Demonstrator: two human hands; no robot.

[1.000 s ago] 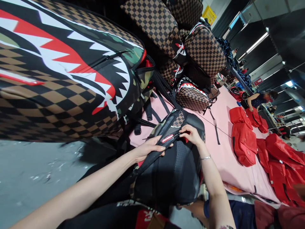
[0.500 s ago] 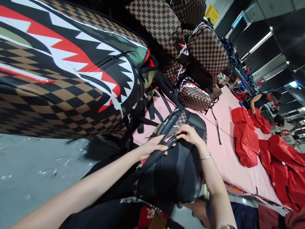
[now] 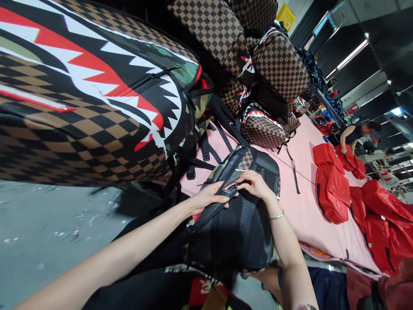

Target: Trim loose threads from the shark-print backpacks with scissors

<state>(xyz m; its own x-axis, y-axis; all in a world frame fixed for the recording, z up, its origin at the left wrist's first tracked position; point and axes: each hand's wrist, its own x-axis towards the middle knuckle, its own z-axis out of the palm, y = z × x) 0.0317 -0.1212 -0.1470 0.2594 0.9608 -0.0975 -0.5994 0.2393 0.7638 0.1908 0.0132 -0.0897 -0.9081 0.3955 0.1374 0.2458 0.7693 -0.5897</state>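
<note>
A black backpack point(image 3: 238, 232) with camouflage and checkered trim lies on its front on the pink table point(image 3: 306, 206). My left hand point(image 3: 206, 199) grips its black shoulder strap point(image 3: 209, 211), fingers curled over it. My right hand point(image 3: 256, 185) pinches a small red and silver tag or zipper pull point(image 3: 232, 185) at the strap's top. A thin bracelet sits on my right wrist.
A big checkered backpack with a shark-mouth print point(image 3: 90, 94) fills the upper left. Several more checkered bags point(image 3: 267, 73) are piled behind. Red bags point(image 3: 332, 189) lie along the table's right. Another person point(image 3: 355, 133) bends over the far end. Grey floor point(image 3: 48, 228) at left.
Both hands stay on the strap; my right hand has shifted slightly left along the tag. The view has moved a little.
</note>
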